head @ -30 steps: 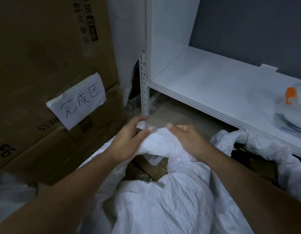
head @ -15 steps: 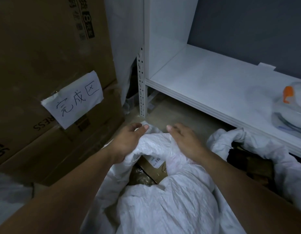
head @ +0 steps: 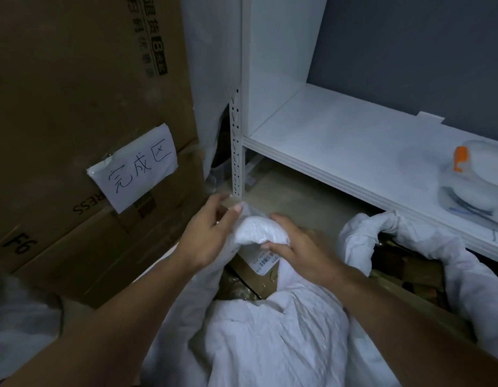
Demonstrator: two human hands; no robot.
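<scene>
The white sack (head: 270,344) stands on the floor (head: 298,196), its bunched mouth stretched crosswise between the grips, left hand (head: 208,236) pinching one end, right hand (head: 301,247) curled over the other, just above the labelled parcel (head: 259,275) inside.

Beige floor (head: 298,199): white sack (head: 270,344) open, second white sack (head: 409,238) beside it, cardboard boxes (head: 74,107) stacked at left. White shelf (head: 340,141): plastic-wrapped bundle (head: 476,188) at right end
</scene>
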